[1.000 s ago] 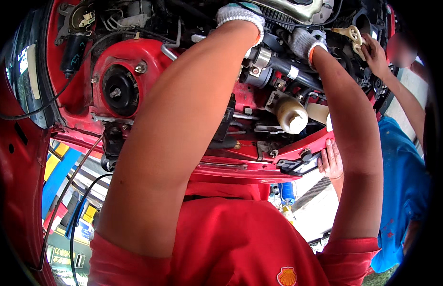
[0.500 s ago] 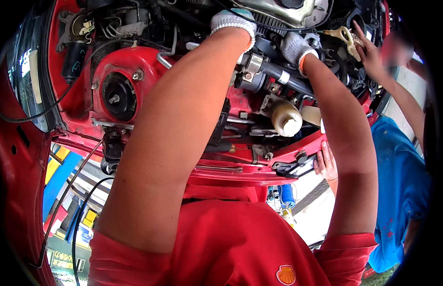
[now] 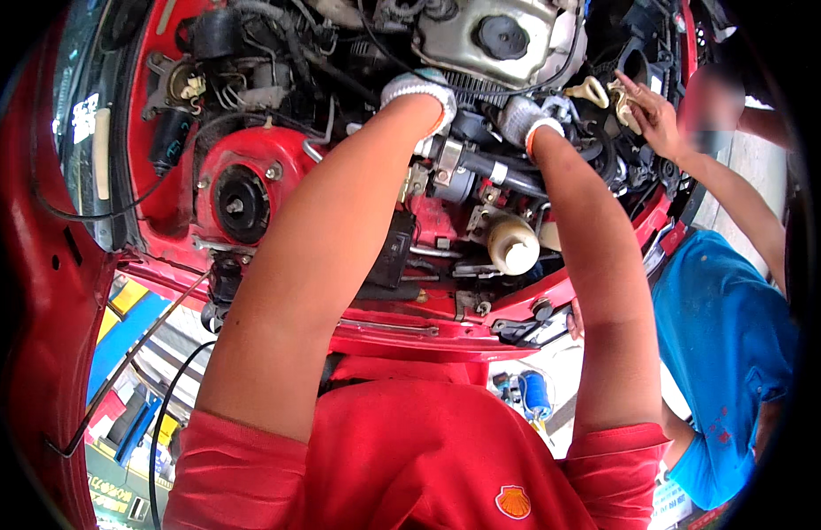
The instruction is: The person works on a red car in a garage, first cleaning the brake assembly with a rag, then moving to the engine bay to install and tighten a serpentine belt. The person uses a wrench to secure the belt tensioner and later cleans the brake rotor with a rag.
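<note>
Both my hands wear knitted gloves and reach deep into a car's engine bay. My left hand (image 3: 418, 94) is beside a dark ribbed part (image 3: 478, 92) below the silver engine cover (image 3: 441, 46); its fingers are out of sight among the parts. On the other side of that ribbed part, my right hand (image 3: 522, 120) points down between hoses and brackets, its fingertips hidden too. A black hose (image 3: 515, 179) with a metal clamp (image 3: 447, 162) runs just beneath both wrists. Whether either hand grips anything does not show.
A co-worker in a blue shirt (image 3: 715, 327) leans in at the right, one hand (image 3: 651, 117) by a cream-coloured loop-shaped part (image 3: 589, 92). Nearer me are a yellowed reservoir (image 3: 503, 237) and the red front edge (image 3: 402, 343). A red strut tower (image 3: 282, 141) rises at left.
The view has shifted, so the engine bay sits lower and more of the silver cover shows. Both my hands stay at about the same spot by the ribbed part.
</note>
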